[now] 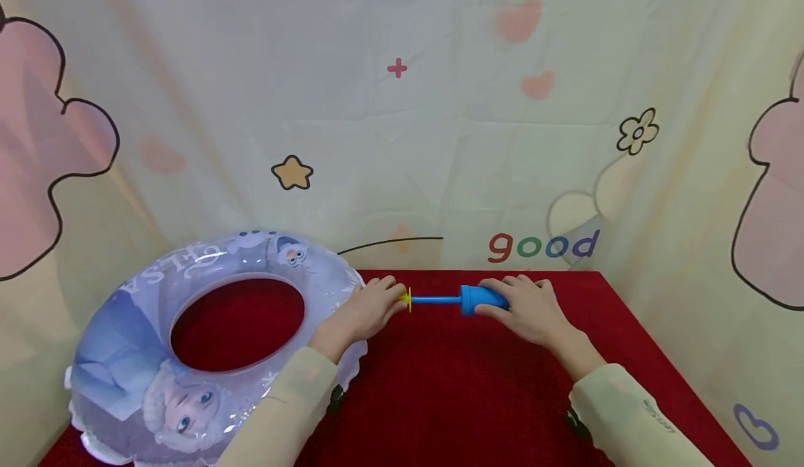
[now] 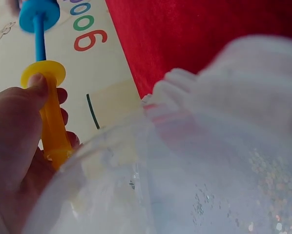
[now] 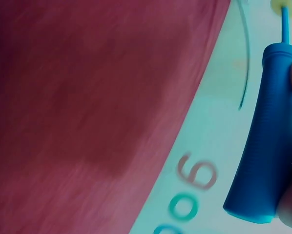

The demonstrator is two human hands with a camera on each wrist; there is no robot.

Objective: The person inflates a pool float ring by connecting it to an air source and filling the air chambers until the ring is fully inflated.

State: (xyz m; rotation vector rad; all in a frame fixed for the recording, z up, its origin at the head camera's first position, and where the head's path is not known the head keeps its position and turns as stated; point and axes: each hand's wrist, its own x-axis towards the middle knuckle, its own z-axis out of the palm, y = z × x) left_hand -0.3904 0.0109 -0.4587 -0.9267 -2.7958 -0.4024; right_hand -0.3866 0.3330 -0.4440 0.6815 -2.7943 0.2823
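Note:
Both hands hold a small hand air pump above the red-covered table. My left hand (image 1: 370,306) grips its yellow handle (image 2: 54,122), the thumb lying along it close to the round yellow flange. Around the blue barrel (image 3: 265,136) curls my right hand (image 1: 527,306). A length of thin blue rod (image 1: 435,300) shows between the handle and the barrel, so the plunger is partly drawn out. Close beside the left hand and forearm is an inflated lilac swim ring (image 1: 333,285) with printed cartoon figures; it fills much of the left wrist view.
Red cloth (image 1: 465,390) covers the table, whose back edge meets a pale printed curtain (image 1: 402,139). The curtain also hangs along both sides. The swim ring takes up the table's left part, with the left sleeve (image 1: 283,404) passing over its near right side.

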